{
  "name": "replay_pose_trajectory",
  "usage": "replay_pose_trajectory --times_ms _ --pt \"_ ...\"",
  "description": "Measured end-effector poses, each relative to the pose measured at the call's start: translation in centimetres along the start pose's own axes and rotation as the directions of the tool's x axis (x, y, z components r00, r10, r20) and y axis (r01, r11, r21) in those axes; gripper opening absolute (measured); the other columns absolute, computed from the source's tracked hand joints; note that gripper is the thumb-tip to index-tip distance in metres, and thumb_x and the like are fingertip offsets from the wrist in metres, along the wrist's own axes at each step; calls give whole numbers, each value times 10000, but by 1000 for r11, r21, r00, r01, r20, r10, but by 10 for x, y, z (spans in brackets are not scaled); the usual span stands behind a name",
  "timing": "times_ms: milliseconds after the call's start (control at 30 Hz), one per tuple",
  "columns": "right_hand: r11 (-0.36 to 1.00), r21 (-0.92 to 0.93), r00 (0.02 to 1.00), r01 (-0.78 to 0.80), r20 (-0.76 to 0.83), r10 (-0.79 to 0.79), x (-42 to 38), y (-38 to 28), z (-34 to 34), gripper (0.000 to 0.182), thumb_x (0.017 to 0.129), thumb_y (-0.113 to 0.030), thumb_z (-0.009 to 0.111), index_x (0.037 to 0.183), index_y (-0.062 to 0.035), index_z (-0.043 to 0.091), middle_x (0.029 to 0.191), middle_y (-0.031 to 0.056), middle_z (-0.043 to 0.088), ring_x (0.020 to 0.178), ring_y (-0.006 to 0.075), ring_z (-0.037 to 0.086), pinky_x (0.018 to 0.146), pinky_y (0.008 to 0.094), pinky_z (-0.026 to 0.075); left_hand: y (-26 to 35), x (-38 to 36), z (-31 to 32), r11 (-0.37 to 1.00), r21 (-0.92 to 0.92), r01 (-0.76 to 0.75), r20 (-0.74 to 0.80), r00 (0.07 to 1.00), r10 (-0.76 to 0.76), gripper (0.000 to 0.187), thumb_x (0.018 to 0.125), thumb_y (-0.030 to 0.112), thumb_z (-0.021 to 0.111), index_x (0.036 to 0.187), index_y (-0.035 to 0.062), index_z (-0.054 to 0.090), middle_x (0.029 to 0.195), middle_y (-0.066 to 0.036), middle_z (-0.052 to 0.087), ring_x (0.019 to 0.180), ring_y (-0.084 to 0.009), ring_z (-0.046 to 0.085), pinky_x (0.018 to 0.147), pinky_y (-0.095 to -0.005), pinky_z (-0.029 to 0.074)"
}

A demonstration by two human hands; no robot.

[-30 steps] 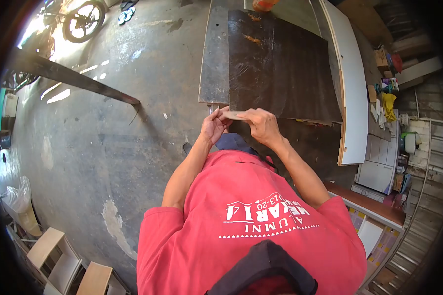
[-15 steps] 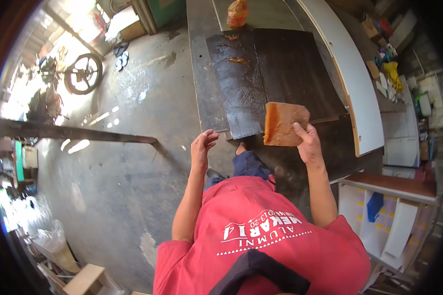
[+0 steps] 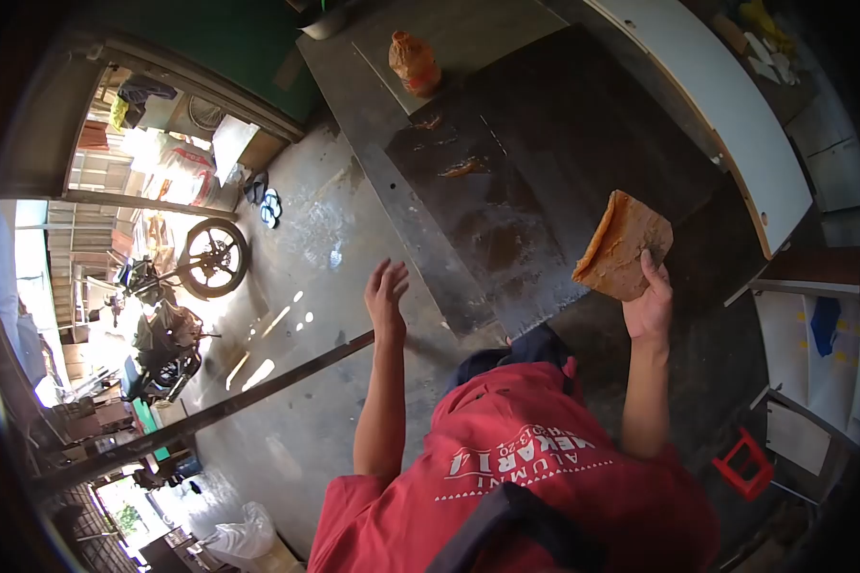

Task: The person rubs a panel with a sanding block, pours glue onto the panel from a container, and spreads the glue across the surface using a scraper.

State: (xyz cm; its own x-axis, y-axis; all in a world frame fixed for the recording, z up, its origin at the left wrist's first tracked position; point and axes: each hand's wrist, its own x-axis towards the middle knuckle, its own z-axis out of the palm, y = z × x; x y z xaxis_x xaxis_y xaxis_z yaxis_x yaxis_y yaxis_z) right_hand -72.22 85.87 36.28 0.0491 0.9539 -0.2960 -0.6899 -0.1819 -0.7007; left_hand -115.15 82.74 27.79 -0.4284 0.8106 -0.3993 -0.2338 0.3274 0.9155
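My right hand [image 3: 652, 304] grips a flat square piece [image 3: 631, 250], orange-brown and crusted, with thick orange paste along its left edge. It is held up above the near right part of a dark sheet [image 3: 583, 124]. The sheet lies on a larger board [image 3: 377, 181], and its left part has a wet-looking smear. Two orange-brown blobs of paste [image 3: 462, 168] sit toward the far left of the sheet. Beyond them stands a bottle [image 3: 415, 63] coated in orange. My left hand [image 3: 386, 298] is empty, fingers loosely apart, left of the board's near edge.
A long white panel [image 3: 726, 105] runs along the right side. At the lower right are a white cabinet [image 3: 803, 344] and a red plastic stool [image 3: 743, 465]. A dark bar [image 3: 258, 396] crosses the left. Farther off are a motorbike wheel [image 3: 213, 258] and sandals [image 3: 269, 207].
The view has turned and tilted, so the sheet appears rotated. My right hand has tilted the orange-brown piece. The left hand has lifted away from the board's near corner, still empty.
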Motion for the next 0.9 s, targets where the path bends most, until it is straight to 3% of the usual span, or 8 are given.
replay_pose_trajectory --times_ms 167,333,433,567,733,767,833,900 --pt "1000 19 999 2 -43 -1 3 14 40 543 1010 -280 646 1444 4 487 1417 107 571 1329 244 542 1126 425 412 89 112 41 945 193 -266 37 964 264 625 951 209 715 1479 -4 459 1309 -133 657 1104 -197 646 900 -315 525" --pt "994 -25 976 108 -189 -110 -11 39 57 534 1011 -271 643 1436 14 493 1426 118 569 1328 245 546 1127 417 411 156 267 126 877 256 -406 237 906 351 1008 827 267 864 1591 32 250 1430 -226 544 1254 -305 607 951 -397 542" --pt "979 -24 925 201 -326 -197 -29 65 67 523 1008 -248 641 1433 20 495 1424 120 572 1324 248 549 1126 418 413 155 356 174 795 248 -554 322 821 472 1048 780 264 875 1582 26 246 1354 -206 593 1147 -296 649 947 -393 538" --pt "942 -64 757 328 -579 -303 -59 114 110 523 1004 -187 621 1459 21 469 1425 127 567 1328 266 543 1135 436 407 146 442 222 742 343 -576 349 812 469 1040 695 302 901 1538 35 353 1249 -174 659 1111 -289 677 979 -400 529" --pt "887 -41 537 460 -783 -315 -76 173 182 559 1010 -177 610 1504 13 432 1454 132 540 1355 279 515 1142 449 401 183 480 243 490 371 -789 499 614 611 871 704 256 906 1442 39 496 1284 -150 667 1100 -291 681 941 -391 554" --pt "889 -38 497 455 -818 -289 -78 183 196 545 1015 -172 604 1498 19 439 1451 128 546 1353 271 518 1142 446 402 183 501 248 486 360 -796 520 604 604 871 704 256 906 1442 39 496 1284 -150 667 1100 -291 681 941 -391 554" --pt "891 -62 467 450 -834 -294 -76 196 208 515 1019 -167 603 1479 21 466 1422 122 572 1328 252 540 1131 422 410 177 538 262 718 -18 -696 592 571 569 949 682 286 887 1475 -20 467 1381 -202 619 1255 -329 620 1051 -400 493" --pt "894 -82 450 441 -841 -299 -70 204 218 487 1023 -162 602 1460 23 494 1394 116 597 1302 234 561 1121 398 417 186 523 257 719 55 -693 623 586 518 996 700 291 890 1513 -27 410 1424 -223 575 1307 -342 573 1086 -407 460"
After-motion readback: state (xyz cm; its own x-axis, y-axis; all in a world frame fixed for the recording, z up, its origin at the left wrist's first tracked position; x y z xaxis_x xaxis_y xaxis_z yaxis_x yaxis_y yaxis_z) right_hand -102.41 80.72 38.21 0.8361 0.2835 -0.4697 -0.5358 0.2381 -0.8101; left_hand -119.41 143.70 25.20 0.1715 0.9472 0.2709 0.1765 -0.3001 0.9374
